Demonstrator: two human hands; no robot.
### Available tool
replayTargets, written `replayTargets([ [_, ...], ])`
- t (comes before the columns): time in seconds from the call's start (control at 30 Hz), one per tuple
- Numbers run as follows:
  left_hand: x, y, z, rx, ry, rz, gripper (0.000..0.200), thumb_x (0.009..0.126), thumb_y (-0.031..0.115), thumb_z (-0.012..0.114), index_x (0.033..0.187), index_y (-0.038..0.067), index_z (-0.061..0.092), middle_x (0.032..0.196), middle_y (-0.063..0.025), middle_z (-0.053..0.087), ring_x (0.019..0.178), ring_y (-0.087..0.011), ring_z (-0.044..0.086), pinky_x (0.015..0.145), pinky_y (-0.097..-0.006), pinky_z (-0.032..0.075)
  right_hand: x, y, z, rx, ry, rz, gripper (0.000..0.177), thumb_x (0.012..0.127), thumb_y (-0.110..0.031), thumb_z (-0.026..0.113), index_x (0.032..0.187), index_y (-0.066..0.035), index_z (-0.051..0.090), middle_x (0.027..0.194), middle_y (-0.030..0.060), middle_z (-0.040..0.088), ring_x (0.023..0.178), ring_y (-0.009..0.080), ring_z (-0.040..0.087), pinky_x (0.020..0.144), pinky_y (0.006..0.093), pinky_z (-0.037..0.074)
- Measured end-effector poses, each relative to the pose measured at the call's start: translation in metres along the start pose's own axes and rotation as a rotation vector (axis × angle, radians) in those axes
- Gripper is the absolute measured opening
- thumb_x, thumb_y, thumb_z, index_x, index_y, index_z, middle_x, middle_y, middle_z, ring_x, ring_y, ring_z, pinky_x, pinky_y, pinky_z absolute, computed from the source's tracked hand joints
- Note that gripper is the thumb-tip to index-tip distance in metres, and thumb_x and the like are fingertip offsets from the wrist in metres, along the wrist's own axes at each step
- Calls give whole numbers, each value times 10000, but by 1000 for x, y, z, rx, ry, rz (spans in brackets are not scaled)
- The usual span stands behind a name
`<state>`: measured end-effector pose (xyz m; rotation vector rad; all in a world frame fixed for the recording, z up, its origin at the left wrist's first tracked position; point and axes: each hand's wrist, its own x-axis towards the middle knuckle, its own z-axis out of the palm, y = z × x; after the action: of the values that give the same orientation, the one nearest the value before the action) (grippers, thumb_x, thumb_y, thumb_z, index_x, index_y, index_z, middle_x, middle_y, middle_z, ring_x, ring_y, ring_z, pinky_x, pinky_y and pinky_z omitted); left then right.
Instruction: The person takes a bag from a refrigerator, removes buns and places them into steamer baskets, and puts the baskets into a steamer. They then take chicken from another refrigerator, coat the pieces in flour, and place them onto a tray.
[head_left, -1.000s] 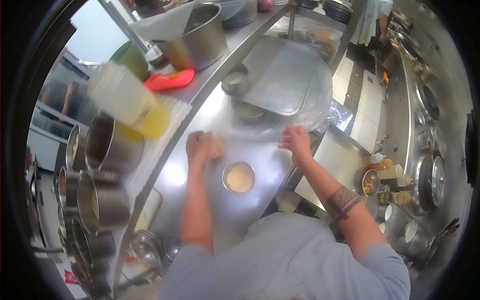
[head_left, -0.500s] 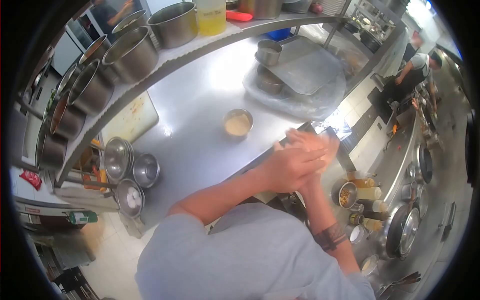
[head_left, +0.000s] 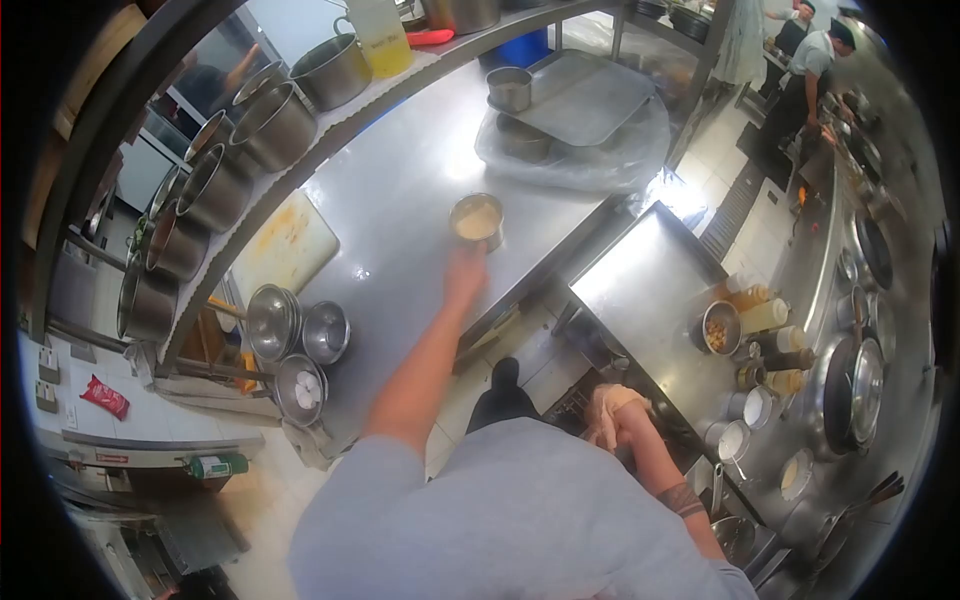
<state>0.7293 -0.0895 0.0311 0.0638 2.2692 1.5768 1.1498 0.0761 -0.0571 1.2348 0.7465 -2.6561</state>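
Note:
My left hand [head_left: 466,266] reaches across the steel table and grips the near side of a small round metal bowl [head_left: 476,206]. Pale tan stuff lies inside the bowl, which stands upright on the table. Low on the right, beside the edge of the other steel counter, is my right hand [head_left: 612,414]. A loose, pale covering that looks like a thin glove wraps it, and its fingers point downward; I cannot tell whether they hold anything.
Metal pots [head_left: 275,128] line the shelf above the steel table [head_left: 400,290]. Left stand a cutting board [head_left: 290,245] and bowls, one with eggs [head_left: 306,392]. A tray [head_left: 590,95] sits at the back. Bottles [head_left: 765,316] and pans line the right counter; a person [head_left: 815,65] works beyond.
My hands were together over the gap by the table edge and have parted. The left has gone to the small bowl; the right has dropped lower. The view has shifted too.

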Motion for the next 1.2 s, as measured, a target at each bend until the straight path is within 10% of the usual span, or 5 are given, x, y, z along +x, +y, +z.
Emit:
replayTargets([
  [0.2, 60, 6, -1, -224, 193, -90, 340, 901, 163, 714, 1149, -16, 566, 817, -108, 681, 627, -169, 684, 539, -332, 549, -14, 8, 39, -32, 9, 38, 229, 1027, -149, 567, 1171, 8, 650, 1057, 119, 688, 942, 247, 683, 820, 403, 569],
  [0.3, 94, -26, -33, 254, 177, 105, 335, 878, 153, 733, 1147, -22, 636, 877, -138, 719, 708, -218, 720, 635, -372, 579, -22, -7, 93, -90, 79, -67, 262, 1018, -89, 552, 1230, 19, 661, 1059, 100, 706, 943, 225, 692, 825, 370, 572],
  [0.57, 85, -10, -93, 395, -37, 487, 233, 953, 227, 664, 1052, 30, 739, 1018, -180, 732, 961, -341, 692, 862, -437, 540, 83, -80, 224, -992, 449, -611, 130, 888, -102, 647, 1001, -38, 648, 940, 102, 692, 860, 183, 676, 751, 346, 555],
  [0.87, 85, -7, -89, 452, -108, 618, 202, 1002, 208, 586, 1063, 68, 718, 1041, -177, 621, 979, -391, 629, 872, -480, 508, 203, -143, 358, -1567, 294, -856, 289, 904, -200, 629, 1131, -25, 669, 1038, 215, 734, 979, 388, 709, 885, 443, 549],
  [1.2, 80, -5, -94, 480, -178, 634, 134, 959, 147, 585, 988, 63, 685, 1007, -184, 609, 955, -417, 614, 836, -512, 498, 172, -149, 413, -2106, 32, -743, 254, 959, -170, 510, 1000, -11, 704, 939, 248, 730, 991, 388, 723, 870, 485, 557],
])
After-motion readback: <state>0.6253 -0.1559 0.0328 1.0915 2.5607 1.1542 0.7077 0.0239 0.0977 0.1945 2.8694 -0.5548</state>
